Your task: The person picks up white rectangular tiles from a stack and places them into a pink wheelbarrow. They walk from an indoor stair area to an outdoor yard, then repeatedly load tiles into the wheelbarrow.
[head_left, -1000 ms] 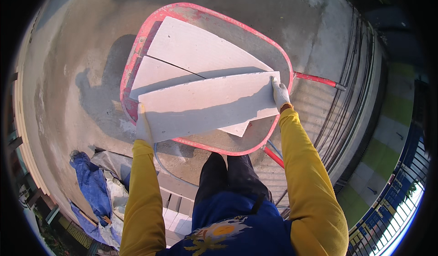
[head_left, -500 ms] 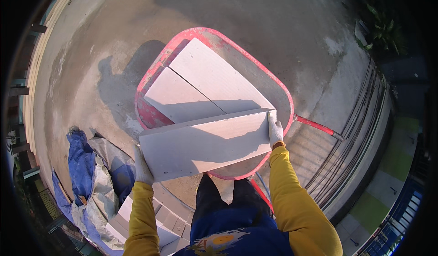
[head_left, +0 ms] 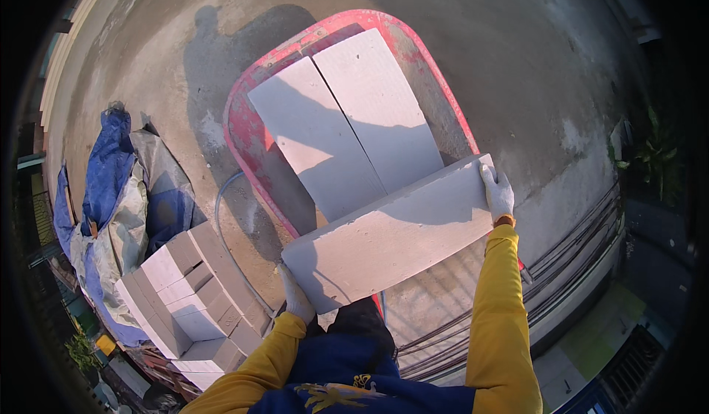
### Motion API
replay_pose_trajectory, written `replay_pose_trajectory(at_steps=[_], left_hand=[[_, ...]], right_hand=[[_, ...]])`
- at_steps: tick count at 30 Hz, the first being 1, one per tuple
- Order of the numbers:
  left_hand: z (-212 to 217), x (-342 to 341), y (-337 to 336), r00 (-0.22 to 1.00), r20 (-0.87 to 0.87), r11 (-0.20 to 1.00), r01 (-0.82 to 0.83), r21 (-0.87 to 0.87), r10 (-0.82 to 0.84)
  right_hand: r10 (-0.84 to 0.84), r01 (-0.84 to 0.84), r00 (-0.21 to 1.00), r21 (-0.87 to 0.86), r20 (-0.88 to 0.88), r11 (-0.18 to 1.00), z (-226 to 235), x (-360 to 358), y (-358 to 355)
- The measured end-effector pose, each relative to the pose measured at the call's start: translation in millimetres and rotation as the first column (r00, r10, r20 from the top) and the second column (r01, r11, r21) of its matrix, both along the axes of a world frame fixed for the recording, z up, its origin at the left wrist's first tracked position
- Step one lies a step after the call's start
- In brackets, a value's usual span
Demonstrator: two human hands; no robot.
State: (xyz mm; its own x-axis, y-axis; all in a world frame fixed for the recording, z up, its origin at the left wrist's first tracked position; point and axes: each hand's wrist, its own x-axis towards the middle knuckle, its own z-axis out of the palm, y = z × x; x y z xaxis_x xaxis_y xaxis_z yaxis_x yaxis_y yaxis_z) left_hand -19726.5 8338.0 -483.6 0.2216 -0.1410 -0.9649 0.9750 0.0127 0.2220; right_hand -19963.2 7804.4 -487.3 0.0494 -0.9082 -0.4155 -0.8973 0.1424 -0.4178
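Note:
A long pale concrete block [head_left: 395,229] is held up crosswise in front of me, over the near end of a red wheelbarrow [head_left: 238,129]. My left hand [head_left: 297,297], in a white glove, grips the block's left end. My right hand [head_left: 498,192], gloved too, is closed round the right end. Much of both hands' fingers is hidden behind the block. Inside the wheelbarrow, a left block [head_left: 310,133] and a right block [head_left: 377,96] lie side by side with a thin gap between them. The held block covers their near side.
To my left stands a stack of similar blocks [head_left: 188,296]. Beyond it lies a crumpled blue and grey tarp [head_left: 111,185]. A thin blue hose [head_left: 219,203] curves between stack and wheelbarrow. Dark rods or cables [head_left: 569,244] run along the ground at right.
My view has turned, bringing the block stack further into sight at left. The held block has shifted right in the picture and sits across the wheelbarrow's near end. Both hands keep hold of it.

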Motion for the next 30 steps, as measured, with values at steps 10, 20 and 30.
replay_pose_trajectory(at_steps=[10, 20, 30], left_hand=[[-30.9, -48.5, -42.3, 0.986, 0.033, 0.981, -0.156, -0.113, 0.16], [-21.4, -49.0, -34.6, 0.992, 0.069, 0.991, -0.096, -0.097, 0.102], [-34.3, -21.8, 11.7, 0.595, 0.422, 0.707, 0.683, 0.182, -0.684]], right_hand=[[0.029, -0.025, 0.997, -0.051, 0.068, 0.998, -35.4, 4.6, -35.0], [0.037, -0.04, 0.986, 0.013, 0.163, 0.999, -44.2, -1.6, -38.4], [0.087, -0.195, 0.939, -0.307, -0.332, 0.931, -26.0, 44.8, 37.0]])
